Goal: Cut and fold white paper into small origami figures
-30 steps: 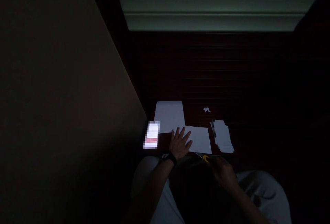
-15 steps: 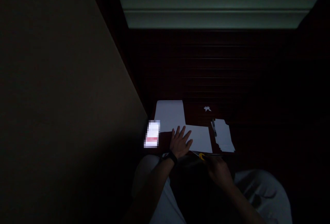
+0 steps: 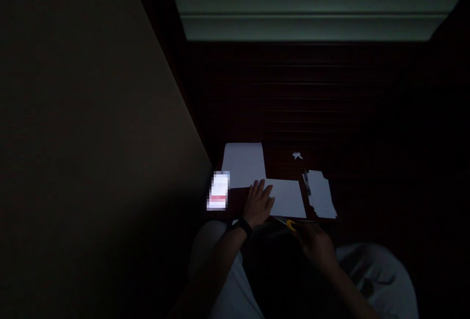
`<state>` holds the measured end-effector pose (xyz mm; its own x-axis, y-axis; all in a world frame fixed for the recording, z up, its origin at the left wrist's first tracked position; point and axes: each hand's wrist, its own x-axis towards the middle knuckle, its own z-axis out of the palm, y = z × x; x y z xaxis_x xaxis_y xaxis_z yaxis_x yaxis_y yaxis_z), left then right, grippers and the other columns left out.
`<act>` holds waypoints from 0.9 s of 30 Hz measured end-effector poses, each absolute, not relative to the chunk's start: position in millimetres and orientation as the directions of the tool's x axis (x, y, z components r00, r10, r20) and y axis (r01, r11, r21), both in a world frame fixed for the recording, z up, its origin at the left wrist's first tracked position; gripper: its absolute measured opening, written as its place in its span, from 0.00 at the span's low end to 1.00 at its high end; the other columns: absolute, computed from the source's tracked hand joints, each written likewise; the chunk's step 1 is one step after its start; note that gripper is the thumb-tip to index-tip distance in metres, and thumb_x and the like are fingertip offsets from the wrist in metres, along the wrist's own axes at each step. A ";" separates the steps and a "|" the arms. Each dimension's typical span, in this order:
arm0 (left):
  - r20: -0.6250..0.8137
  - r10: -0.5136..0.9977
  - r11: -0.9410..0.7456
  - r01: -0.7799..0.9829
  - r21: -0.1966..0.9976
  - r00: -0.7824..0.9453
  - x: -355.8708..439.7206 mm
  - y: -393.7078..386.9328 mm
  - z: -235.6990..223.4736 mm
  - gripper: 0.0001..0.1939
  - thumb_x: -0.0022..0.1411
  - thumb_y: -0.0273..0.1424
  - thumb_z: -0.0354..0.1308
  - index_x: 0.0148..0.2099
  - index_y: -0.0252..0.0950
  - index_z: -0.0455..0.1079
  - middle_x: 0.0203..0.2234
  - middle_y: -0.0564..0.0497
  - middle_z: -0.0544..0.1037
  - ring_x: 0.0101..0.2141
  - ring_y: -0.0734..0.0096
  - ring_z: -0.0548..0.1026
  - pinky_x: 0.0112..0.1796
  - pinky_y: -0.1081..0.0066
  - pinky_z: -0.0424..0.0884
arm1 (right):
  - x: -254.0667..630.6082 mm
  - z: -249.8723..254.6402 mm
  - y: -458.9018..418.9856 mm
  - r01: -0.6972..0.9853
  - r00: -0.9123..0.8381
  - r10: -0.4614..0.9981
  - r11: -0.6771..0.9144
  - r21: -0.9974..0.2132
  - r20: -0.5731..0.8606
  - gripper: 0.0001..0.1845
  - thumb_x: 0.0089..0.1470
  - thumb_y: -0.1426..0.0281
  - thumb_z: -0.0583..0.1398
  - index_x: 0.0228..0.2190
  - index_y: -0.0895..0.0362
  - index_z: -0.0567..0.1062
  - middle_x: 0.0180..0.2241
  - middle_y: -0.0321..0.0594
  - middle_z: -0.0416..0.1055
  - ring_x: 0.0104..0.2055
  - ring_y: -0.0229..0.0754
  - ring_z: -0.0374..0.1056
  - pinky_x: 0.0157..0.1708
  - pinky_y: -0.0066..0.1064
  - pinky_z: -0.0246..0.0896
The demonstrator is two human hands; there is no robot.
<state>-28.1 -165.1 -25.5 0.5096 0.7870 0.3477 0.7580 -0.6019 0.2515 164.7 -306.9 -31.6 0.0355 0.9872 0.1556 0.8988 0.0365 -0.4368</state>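
My left hand (image 3: 258, 205), with a dark band at the wrist, lies flat on the left side of a white sheet of paper (image 3: 288, 197), fingers stretched out. Below that sheet's front edge, my right hand (image 3: 318, 244) is closed around a utility knife (image 3: 291, 225) with a yellow-and-black handle. Its thin pale blade points left, towards the heel of my left hand, at the near edge of the paper. Whether the blade touches the paper is too dark to tell. A larger white sheet (image 3: 243, 164) lies behind my left hand.
A lit phone (image 3: 218, 191) with a blurred screen lies at the left. On the right are a stack of white paper pieces (image 3: 321, 194) and a pen (image 3: 307, 183). A crumpled scrap (image 3: 297, 156) lies farther back on the dark table. A wall (image 3: 147, 128) rises on the left.
The fingers of my left hand have drawn closer together. The whole view has shifted slightly, and the knife stays near the paper's front edge.
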 end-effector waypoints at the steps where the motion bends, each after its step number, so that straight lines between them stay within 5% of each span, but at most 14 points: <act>1: 0.351 0.785 -0.604 0.755 0.256 0.510 -31.2 -162.7 -25.1 0.24 0.66 0.39 0.39 0.62 0.40 0.51 0.63 0.51 0.48 0.62 0.60 0.42 0.59 0.53 0.46 | 166.6 -31.9 -307.1 0.902 0.037 0.987 0.033 -0.430 0.154 0.14 0.54 0.66 0.54 0.42 0.55 0.72 0.36 0.44 0.73 0.37 0.45 0.69 0.36 0.32 0.61; 12: 0.342 0.803 -0.554 0.823 0.127 0.488 -52.7 -155.4 -23.7 0.23 0.66 0.38 0.40 0.62 0.45 0.53 0.61 0.53 0.53 0.61 0.60 0.45 0.59 0.51 0.40 | 155.0 -32.4 -300.6 0.926 0.052 0.988 0.006 -0.378 0.144 0.13 0.54 0.65 0.55 0.41 0.55 0.71 0.34 0.43 0.73 0.36 0.44 0.69 0.35 0.30 0.59; 27: 0.309 0.828 -0.524 0.842 0.128 0.468 -51.7 -157.5 -20.1 0.24 0.65 0.41 0.40 0.62 0.47 0.51 0.62 0.55 0.52 0.62 0.58 0.43 0.59 0.49 0.36 | 144.9 -26.5 -298.8 0.910 0.005 0.993 0.042 -0.412 0.114 0.13 0.54 0.68 0.54 0.41 0.56 0.73 0.36 0.44 0.74 0.38 0.45 0.69 0.37 0.32 0.59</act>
